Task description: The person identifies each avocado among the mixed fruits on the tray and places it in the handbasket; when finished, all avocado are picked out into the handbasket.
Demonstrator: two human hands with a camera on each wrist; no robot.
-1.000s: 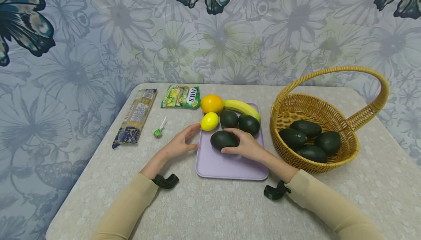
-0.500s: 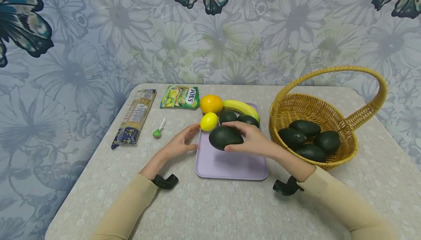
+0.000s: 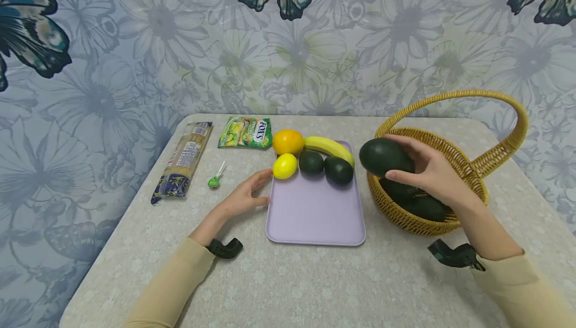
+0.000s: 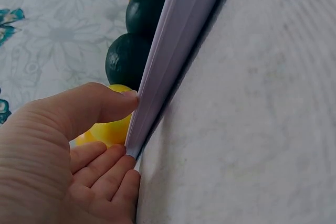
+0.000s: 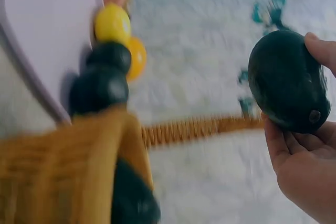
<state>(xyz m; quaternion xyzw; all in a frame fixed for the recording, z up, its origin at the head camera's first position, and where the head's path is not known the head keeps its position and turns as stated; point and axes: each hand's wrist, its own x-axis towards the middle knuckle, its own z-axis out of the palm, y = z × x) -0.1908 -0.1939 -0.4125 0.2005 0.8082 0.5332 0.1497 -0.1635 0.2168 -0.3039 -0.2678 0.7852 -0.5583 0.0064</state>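
My right hand [image 3: 429, 170] grips a dark green avocado [image 3: 386, 157] between thumb and fingers, above the left rim of the wicker basket [image 3: 477, 188]. In the right wrist view the held avocado [image 5: 289, 82] shows its stem end. Below it, dark avocados [image 3: 427, 208] lie in the basket, partly hidden by my hand. My left hand [image 3: 245, 195] touches the left edge of the lilac tray [image 3: 315, 220] with relaxed fingers, as the left wrist view also shows with the thumb at the tray's side [image 4: 163, 61]. Along the tray's back are two avocados [image 3: 339, 170], a lemon [image 3: 285, 166] and a banana [image 3: 330, 148].
An orange [image 3: 288, 142] sits at the tray's back left corner. Left of it lies a green FOX'S candy bag [image 3: 245, 132]. A green lollipop [image 3: 215, 182] and a long pasta packet [image 3: 183, 162] lie further left. The basket's tall handle [image 3: 517, 128] arches over its opening.
My right hand has lifted the avocado off the tray and carried it right to the basket. Two avocados on the tray are uncovered again. My left hand has stayed at the tray's edge.
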